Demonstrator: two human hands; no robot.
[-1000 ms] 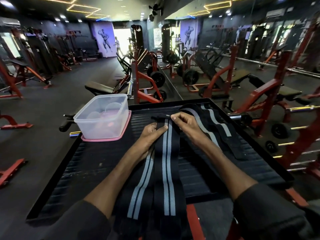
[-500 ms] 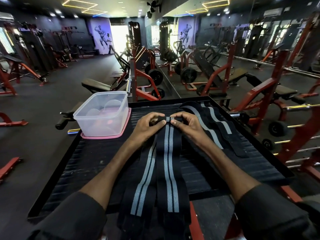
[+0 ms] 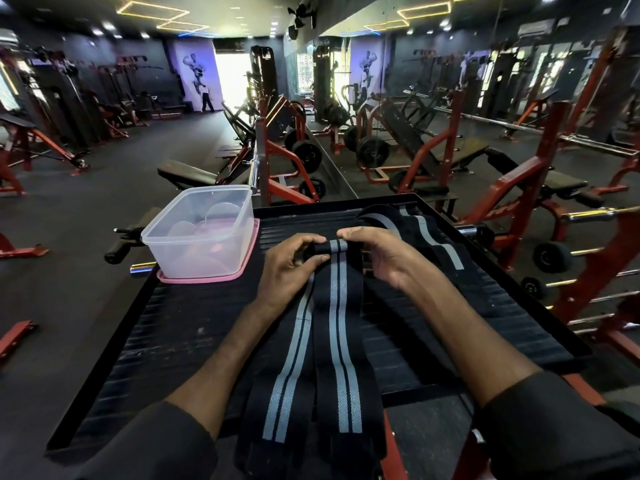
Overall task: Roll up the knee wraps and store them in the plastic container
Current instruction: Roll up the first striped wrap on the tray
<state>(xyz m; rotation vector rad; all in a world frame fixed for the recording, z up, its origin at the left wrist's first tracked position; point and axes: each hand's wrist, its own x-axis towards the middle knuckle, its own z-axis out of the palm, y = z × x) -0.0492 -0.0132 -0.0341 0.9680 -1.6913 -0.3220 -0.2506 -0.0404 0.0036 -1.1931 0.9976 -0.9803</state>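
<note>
Far end of one knee wrap (image 3: 337,306) being rolled
The left hand (image 3: 291,268) and right hand (image 3: 384,258) curl their fingers round the roll (image 3: 334,247), I think to make it tight and straight; the free length lies flat toward the person. A second wrap (image 3: 291,358) lies just beside, a third wrap (image 3: 426,237) behind the right hand. The plastic container (image 3: 201,233) stands open at the left, no obstacle between

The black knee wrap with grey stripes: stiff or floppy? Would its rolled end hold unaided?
Likely floppy: the black grey-striped knee wrap drapes off the black platform. Its roll probably unwinds: left hand and right hand pinch it.
</note>
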